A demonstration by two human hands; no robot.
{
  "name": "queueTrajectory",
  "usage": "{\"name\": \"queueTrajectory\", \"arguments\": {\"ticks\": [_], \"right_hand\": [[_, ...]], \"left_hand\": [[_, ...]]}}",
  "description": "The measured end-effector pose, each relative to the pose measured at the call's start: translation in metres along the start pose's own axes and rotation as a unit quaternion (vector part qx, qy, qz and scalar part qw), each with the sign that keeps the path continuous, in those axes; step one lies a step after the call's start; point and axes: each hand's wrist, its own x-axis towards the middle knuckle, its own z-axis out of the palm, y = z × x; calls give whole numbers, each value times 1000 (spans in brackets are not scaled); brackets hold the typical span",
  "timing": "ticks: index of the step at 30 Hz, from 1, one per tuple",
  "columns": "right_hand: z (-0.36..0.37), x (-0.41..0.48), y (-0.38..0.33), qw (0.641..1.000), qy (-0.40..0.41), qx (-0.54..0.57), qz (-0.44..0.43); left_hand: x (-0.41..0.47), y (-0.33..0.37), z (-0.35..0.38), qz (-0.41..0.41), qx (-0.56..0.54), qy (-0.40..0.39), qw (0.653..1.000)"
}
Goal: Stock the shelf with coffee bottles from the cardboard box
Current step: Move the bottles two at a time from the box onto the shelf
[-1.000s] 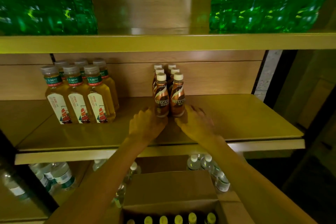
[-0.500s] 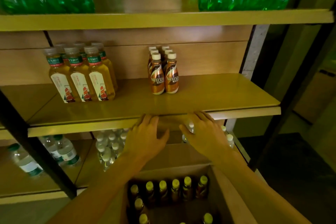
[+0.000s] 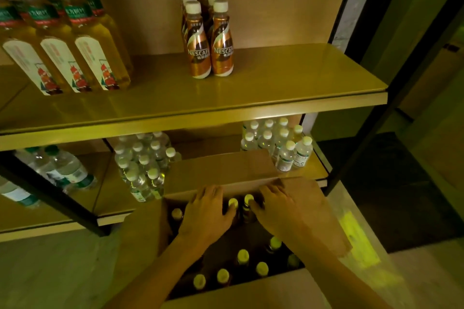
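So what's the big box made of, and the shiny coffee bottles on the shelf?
The box looks like plain brown cardboard: matte, with folded flaps. The coffee bottles seem plastic in a glossy coppery wrap that catches light, with white caps; metal can't be ruled out.

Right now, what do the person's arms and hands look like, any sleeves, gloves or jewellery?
Left forearm and right forearm are bare as far as the frame shows, no sleeves. Left hand and right hand wear no gloves; no watch or ring shows.

Shop: tiered shelves of coffee bottles, tea bottles, water bottles.
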Motion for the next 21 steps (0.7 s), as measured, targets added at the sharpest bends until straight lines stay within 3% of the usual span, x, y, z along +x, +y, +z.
{"name": "queueTrajectory", "arguments": {"ticks": [7, 11, 17, 21], "right_hand": [[60, -2, 29, 985, -152, 32, 74], [80, 19, 35, 967, -215, 77, 116], [108, 62, 41, 933, -229, 190, 201], [132, 87, 42, 917, -223, 231, 237]], "left_hand": [[-5, -4, 71, -55, -23, -128, 990], [4, -12, 103, -142, -101, -192, 966], [31, -18, 128, -304, -264, -180, 897], [53, -26, 143, -382, -304, -171, 856]]}}
